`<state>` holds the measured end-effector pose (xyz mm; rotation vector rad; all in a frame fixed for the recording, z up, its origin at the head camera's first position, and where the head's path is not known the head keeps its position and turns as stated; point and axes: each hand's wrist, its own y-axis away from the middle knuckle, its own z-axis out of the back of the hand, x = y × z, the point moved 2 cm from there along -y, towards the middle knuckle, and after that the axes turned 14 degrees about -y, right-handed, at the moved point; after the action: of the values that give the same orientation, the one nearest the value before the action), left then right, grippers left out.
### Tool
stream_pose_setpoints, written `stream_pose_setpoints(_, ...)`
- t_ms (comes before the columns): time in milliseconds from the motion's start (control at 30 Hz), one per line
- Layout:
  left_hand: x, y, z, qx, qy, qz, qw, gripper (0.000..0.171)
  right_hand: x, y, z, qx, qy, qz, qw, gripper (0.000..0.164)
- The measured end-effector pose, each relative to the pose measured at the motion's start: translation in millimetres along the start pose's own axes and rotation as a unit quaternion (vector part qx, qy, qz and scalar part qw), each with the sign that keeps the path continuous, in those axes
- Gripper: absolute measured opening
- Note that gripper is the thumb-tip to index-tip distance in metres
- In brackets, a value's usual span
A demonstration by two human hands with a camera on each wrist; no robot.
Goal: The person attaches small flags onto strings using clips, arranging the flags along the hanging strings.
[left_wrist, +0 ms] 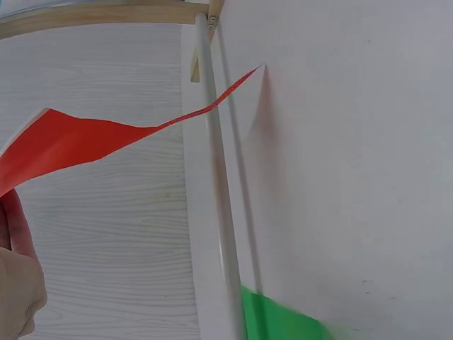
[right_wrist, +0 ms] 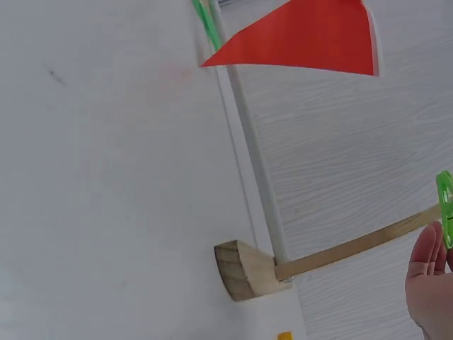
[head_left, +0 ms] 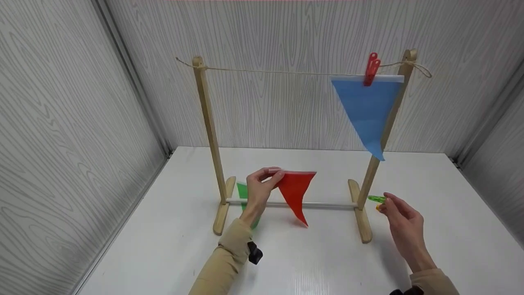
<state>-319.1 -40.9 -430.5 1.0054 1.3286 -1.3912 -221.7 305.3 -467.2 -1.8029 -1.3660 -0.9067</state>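
My left hand (head_left: 260, 190) pinches a red triangular flag (head_left: 295, 190) by the left end of its white top edge. The flag hangs point down in front of the white crossbar, its tip near the table in the left wrist view. Off to the right, my right hand (head_left: 405, 223) pinches a green clothespin (head_left: 376, 198) beside the stand's right post. Overhead, a blue triangular flag (head_left: 364, 108) hangs at the right end of the string (head_left: 266, 71), held by a red clothespin (head_left: 371, 69). Partly behind my left forearm lies a green flag (head_left: 242, 191).
The wooden stand has a left post (head_left: 211, 127), a right post (head_left: 393, 119) and a white crossbar (head_left: 327, 204) low between its feet. An orange piece (right_wrist: 284, 336) lies on the white table (head_left: 319, 262) near the right foot. White wood-grain panels (head_left: 278, 110) enclose the table.
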Motion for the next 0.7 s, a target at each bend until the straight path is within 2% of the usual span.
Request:
stream_pose_setpoints(167, -10.0, 0.6, -0.2, -0.016, 0.010, 0.004, 0.9998, 0.021, 9, 1, -14, 0.021, -0.114, 0.000, 0.993, 0.023)
stream_pose_setpoints(300, -18.9, 0.1, -1.3, -0.023, 0.025, 0.001, 0.9994, 0.022, 16, 3, -25, 0.053, -0.175, 0.012, 0.983, 0.024)
stream_pose_setpoints(500, -30.3, -0.2, -1.0, -0.014, 0.045, -0.002, 0.9989, 0.023, 26, 3, -43, 0.105, -0.194, 0.052, 0.974, 0.027)
stream_pose_setpoints(700, -40.7, 1.2, -1.3, -0.006, 0.061, -0.007, 0.9981, 0.024, 39, -2, -62, 0.135, -0.195, 0.089, 0.967, 0.028)
